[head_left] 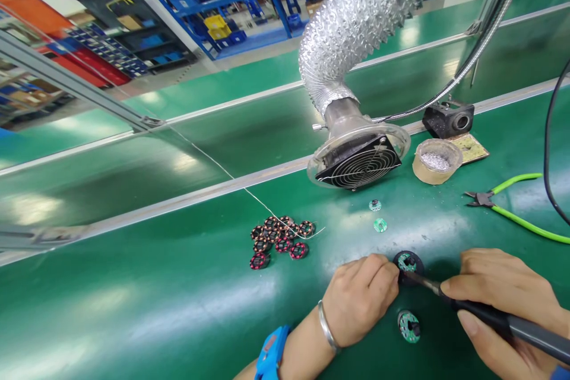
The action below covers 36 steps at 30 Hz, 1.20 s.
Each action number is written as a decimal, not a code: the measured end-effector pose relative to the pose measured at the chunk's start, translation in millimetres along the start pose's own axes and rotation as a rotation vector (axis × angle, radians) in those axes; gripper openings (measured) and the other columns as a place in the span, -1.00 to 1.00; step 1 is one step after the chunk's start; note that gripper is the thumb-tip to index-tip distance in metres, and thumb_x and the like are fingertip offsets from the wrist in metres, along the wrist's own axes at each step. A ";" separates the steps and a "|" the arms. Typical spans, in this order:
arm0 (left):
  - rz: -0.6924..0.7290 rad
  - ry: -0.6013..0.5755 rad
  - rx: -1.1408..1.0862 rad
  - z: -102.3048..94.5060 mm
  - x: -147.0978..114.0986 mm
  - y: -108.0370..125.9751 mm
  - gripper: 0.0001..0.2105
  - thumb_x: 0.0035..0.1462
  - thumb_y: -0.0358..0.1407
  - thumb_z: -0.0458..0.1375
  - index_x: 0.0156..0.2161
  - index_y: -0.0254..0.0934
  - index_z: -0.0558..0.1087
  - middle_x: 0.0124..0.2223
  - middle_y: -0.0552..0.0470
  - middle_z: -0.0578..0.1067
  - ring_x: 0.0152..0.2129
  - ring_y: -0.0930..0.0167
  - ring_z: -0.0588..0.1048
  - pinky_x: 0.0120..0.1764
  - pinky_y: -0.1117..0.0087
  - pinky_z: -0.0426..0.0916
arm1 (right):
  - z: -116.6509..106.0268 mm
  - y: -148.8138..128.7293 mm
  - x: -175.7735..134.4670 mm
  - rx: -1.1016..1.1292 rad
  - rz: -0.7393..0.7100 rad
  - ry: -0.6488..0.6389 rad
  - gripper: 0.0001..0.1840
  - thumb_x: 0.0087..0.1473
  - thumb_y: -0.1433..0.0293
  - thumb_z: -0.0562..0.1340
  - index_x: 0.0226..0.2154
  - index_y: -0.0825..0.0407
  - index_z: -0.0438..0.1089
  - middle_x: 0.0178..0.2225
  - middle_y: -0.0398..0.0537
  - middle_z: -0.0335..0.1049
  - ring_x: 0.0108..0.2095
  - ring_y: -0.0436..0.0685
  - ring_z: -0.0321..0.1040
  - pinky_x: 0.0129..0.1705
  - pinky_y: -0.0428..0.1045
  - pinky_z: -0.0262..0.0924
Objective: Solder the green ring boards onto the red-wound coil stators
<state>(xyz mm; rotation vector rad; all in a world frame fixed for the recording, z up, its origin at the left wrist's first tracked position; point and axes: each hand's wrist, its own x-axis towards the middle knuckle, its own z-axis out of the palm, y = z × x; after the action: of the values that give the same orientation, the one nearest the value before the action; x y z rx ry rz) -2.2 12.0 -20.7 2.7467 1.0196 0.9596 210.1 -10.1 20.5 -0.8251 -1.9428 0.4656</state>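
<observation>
My right hand [507, 303] is closed around the black handle of a soldering iron [485, 312]. The iron's tip reaches the edge of a small round green circuit board [407, 261], which sits on a dark round base [417, 260]. At the left side of that board is my left hand [360, 297], its fingers curled in; what they hold, if anything, is hidden. Just below lies another round board with a black part on it [408, 326]. Two smaller round boards, one with a dark part [374, 205] and one plain green [380, 225], lie farther up the table.
Several copper-wound ring coils [278, 237] lie left of my hands, a thin pale wire [256, 198] across them. Beyond hangs a fume extractor [360, 160] on a silver duct [351, 29]. Green-handled cutters [485, 199], a tub of metal shavings [434, 163] and a black cable [548, 148] are right.
</observation>
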 end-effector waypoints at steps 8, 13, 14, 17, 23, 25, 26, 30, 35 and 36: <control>0.004 -0.007 0.017 -0.1 -0.1 0.0 -0.91 0.25 -0.45 0.03 -0.26 -0.30 0.37 -0.41 0.07 0.51 -0.57 0.47 0.47 -0.51 0.48 0.34 | -3.7 -1.5 0.4 -0.020 0.037 -0.071 -0.75 -0.05 0.58 0.10 -0.27 0.09 0.36 -0.59 -0.07 0.32 -0.61 0.07 0.22 -0.54 0.03 0.17; 0.004 -0.006 0.019 0.0 0.0 0.3 -0.89 0.26 -0.44 0.01 -0.27 -0.31 0.37 -0.42 0.07 0.50 -0.57 0.48 0.47 -0.51 0.50 0.34 | 1.0 2.8 -2.7 -0.018 -0.014 0.016 -0.75 -0.04 0.56 0.09 -0.28 0.09 0.39 -0.61 -0.10 0.27 -0.64 0.06 0.19 -0.59 0.02 0.14; 0.004 -0.007 0.018 0.0 0.1 0.3 -0.89 0.26 -0.45 0.01 -0.27 -0.31 0.37 -0.42 0.07 0.50 -0.57 0.48 0.47 -0.51 0.50 0.34 | 1.3 2.8 -2.8 -0.017 -0.014 0.027 -0.75 -0.03 0.56 0.09 -0.27 0.08 0.39 -0.61 -0.11 0.28 -0.64 0.06 0.20 -0.60 0.01 0.15; 0.010 -0.005 0.018 0.3 0.2 0.1 -0.89 0.26 -0.45 0.02 -0.28 -0.31 0.38 -0.43 0.07 0.50 -0.58 0.48 0.47 -0.52 0.49 0.34 | -0.1 0.8 -1.0 -0.028 0.022 -0.027 -0.73 -0.04 0.57 0.10 -0.25 0.07 0.37 -0.59 -0.10 0.31 -0.62 0.06 0.23 -0.57 0.01 0.18; 0.014 -0.013 0.016 1.4 -0.8 -1.4 -0.89 0.26 -0.44 0.02 -0.28 -0.31 0.38 -0.43 0.07 0.50 -0.58 0.48 0.48 -0.52 0.50 0.34 | -7.3 -1.8 4.7 -0.048 0.015 -0.050 -0.74 -0.02 0.57 0.07 -0.26 0.07 0.35 -0.61 -0.11 0.31 -0.63 0.06 0.25 -0.58 0.00 0.17; 0.016 -0.016 0.017 1.5 -1.3 -1.6 -0.90 0.26 -0.44 0.03 -0.27 -0.31 0.38 -0.43 0.07 0.50 -0.58 0.48 0.47 -0.52 0.49 0.34 | -11.6 -2.6 6.7 -0.086 0.010 -0.086 -0.73 -0.02 0.58 0.07 -0.24 0.06 0.34 -0.58 -0.09 0.37 -0.57 0.09 0.35 -0.54 0.01 0.23; 0.017 -0.016 0.019 1.4 -1.4 -1.6 -0.91 0.25 -0.44 0.04 -0.27 -0.31 0.38 -0.43 0.07 0.50 -0.58 0.47 0.47 -0.52 0.49 0.34 | -14.1 -3.1 7.8 -0.109 0.001 -0.107 -0.73 -0.01 0.58 0.07 -0.23 0.06 0.33 -0.55 -0.07 0.40 -0.53 0.11 0.39 -0.52 0.01 0.25; 0.010 -0.023 0.030 0.4 -0.8 -1.2 -0.89 0.26 -0.44 0.02 -0.28 -0.30 0.38 -0.42 0.07 0.51 -0.57 0.48 0.47 -0.51 0.49 0.34 | -20.7 -2.8 11.9 -0.149 -0.056 -0.075 -0.77 0.03 0.55 0.07 -0.23 0.05 0.31 -0.53 -0.05 0.42 -0.49 0.15 0.43 -0.53 0.01 0.27; 0.002 -0.037 0.025 -1.3 0.2 -0.1 -0.86 0.28 -0.44 0.00 -0.27 -0.29 0.39 -0.42 0.07 0.51 -0.57 0.50 0.46 -0.50 0.52 0.33 | -7.4 9.0 8.3 -0.088 -0.032 -0.041 -0.63 0.10 0.58 0.08 -0.02 0.10 0.29 -0.54 -0.12 0.37 -0.55 0.08 0.34 -0.55 -0.02 0.23; 0.001 -0.035 0.024 -1.3 0.3 0.2 -0.86 0.28 -0.43 0.00 -0.27 -0.29 0.39 -0.42 0.07 0.51 -0.57 0.50 0.46 -0.49 0.52 0.33 | -1.9 12.8 6.5 -0.069 -0.032 -0.025 -0.60 0.11 0.61 0.09 0.02 0.11 0.28 -0.52 -0.13 0.37 -0.57 0.04 0.29 -0.55 -0.04 0.22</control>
<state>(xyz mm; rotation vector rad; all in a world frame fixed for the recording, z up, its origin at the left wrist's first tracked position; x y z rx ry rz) -2.7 11.8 -19.5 2.7736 1.0312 0.9016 214.2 3.5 17.5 -0.8346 -2.0014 0.3933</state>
